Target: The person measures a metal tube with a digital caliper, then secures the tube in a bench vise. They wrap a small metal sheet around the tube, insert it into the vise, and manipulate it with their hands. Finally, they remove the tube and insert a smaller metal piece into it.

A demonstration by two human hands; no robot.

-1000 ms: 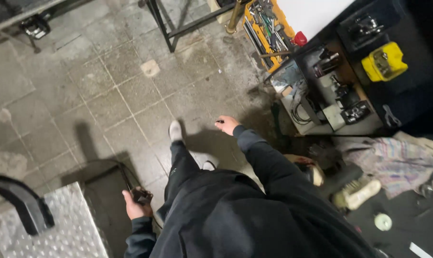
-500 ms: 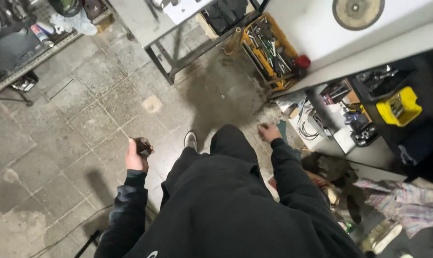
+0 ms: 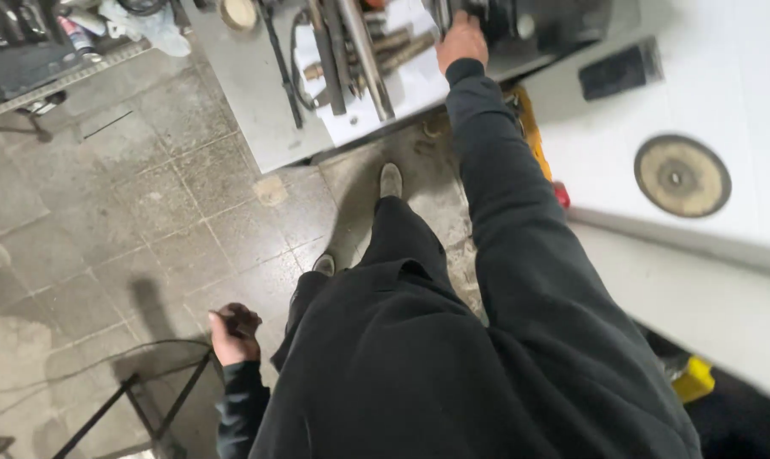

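I stand on a tiled floor in dark clothes, one foot stepped forward. My left hand (image 3: 232, 333) hangs at my side, curled around a small dark object (image 3: 237, 324) whose kind I cannot make out. My right hand (image 3: 462, 41) reaches far forward over the white workbench (image 3: 249, 110) and rests on a dark machine (image 3: 521, 21) at the top edge; whether it grips the machine is unclear. Long metal bars (image 3: 351, 51) lie on a white sheet just left of that hand.
A round abrasive disc (image 3: 682, 176) and a black rectangular block (image 3: 619, 70) lie on a white surface at right. A dark metal frame (image 3: 138, 399) and a cable sit on the floor at lower left. A cluttered shelf (image 3: 53, 42) is at upper left.
I have stepped forward to the workbench. My right hand rose from near the tool tray to the machine on the bench. My left hand stayed at my side with the dark object.
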